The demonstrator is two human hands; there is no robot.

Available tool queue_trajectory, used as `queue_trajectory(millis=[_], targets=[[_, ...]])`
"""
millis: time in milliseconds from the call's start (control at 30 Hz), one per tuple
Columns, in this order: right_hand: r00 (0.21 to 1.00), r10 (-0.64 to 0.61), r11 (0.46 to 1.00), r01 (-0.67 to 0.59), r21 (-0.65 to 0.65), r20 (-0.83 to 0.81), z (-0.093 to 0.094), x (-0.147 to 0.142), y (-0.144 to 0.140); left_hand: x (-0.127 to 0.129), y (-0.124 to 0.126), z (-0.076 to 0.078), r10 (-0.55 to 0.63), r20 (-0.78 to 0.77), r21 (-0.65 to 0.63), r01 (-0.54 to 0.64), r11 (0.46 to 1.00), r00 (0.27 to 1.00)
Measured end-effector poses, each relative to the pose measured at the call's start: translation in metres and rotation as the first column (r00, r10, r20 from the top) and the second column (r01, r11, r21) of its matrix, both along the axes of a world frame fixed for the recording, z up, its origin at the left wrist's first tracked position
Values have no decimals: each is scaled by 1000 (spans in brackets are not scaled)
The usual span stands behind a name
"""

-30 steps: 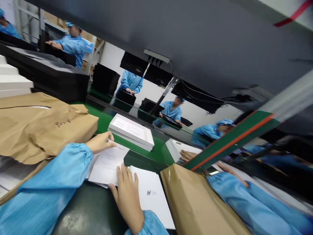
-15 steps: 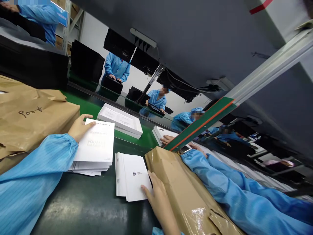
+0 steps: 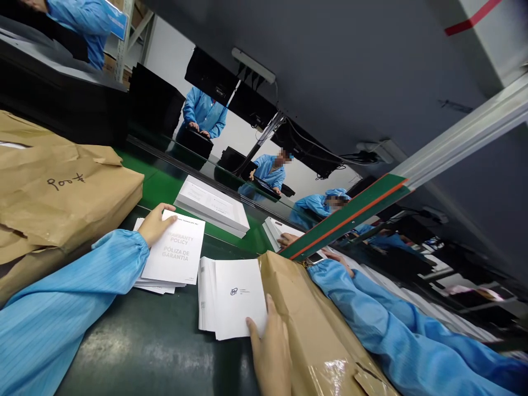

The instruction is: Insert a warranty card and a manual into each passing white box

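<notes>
My left hand pinches the upper left edge of a white warranty policy booklet, thumb on its face. That booklet lies over a stack of similar white booklets, which show below it. To the right is a second stack of white booklets. Its top booklet, with a small dark logo, juts out to the right of the others. My right hand grips this booklet's right edge, thumb on the cover; the fingers are partly hidden behind the edge.
Brown paper packages stand at left and right. Beyond are white box trays on a green surface. A co-worker's blue sleeves reach in from the right, near a slanted post. Other people work across the line.
The view has shifted slightly. The warranty booklet has come up off its stack and slid, with my left hand. The logo booklet has moved right from its stack with my right hand.
</notes>
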State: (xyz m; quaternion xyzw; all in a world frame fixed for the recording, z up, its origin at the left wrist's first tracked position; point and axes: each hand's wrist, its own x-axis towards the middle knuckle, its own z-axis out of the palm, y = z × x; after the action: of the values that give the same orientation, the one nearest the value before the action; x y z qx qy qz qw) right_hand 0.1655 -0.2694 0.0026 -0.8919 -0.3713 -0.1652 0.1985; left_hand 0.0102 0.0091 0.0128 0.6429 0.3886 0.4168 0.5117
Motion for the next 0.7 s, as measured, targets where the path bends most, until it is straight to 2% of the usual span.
queue_trajectory(millis=[67, 133, 200, 267, 333, 400, 433, 500, 567, 633, 700], targets=[[983, 5, 990, 20, 140, -181, 11, 7, -1, 1, -1, 0, -13, -15, 16, 14, 1000, 1000], [968, -11, 968, 74, 242, -251, 28, 9, 2, 2, -1, 2, 4, -24, 21, -3, 1000, 1000], [988, -22, 940, 72, 333, -153, 47, 4, 13, 2, -1, 3, 42, -38, 19, -41, 999, 998], [999, 47, 923, -50, 383, 17, 61, -6, 33, 2, -1, 3, 76, -40, 23, -75, 997, 996], [964, 197, 915, -246, 319, 179, 66, -18, 60, 3, -1, 3, 112, -4, 30, -112, 993, 994], [888, 353, 898, -410, 160, 295, 62, -32, 89, 5, -3, 4, 127, 79, 24, -129, 991, 989], [855, 405, 891, -449, 70, 324, 58, -40, 102, 6, -5, 4, 125, 135, 13, -128, 992, 983], [812, 468, 879, -468, -91, 350, 48, -54, 125, 8, -10, 7, 96, 262, -11, -96, 995, 960], [790, 500, 866, -463, -189, 355, 38, -65, 140, 11, -17, 9, 2, 380, -12, 2, 1000, 925], [777, 520, 854, -472, -218, 355, 30, -71, 148, 13, -21, 10, -128, 454, 22, 133, 991, 882], [763, 566, 824, -528, -204, 311, 25, -68, 151, 14, -21, 9, -182, 469, 46, 182, 982, 864]])
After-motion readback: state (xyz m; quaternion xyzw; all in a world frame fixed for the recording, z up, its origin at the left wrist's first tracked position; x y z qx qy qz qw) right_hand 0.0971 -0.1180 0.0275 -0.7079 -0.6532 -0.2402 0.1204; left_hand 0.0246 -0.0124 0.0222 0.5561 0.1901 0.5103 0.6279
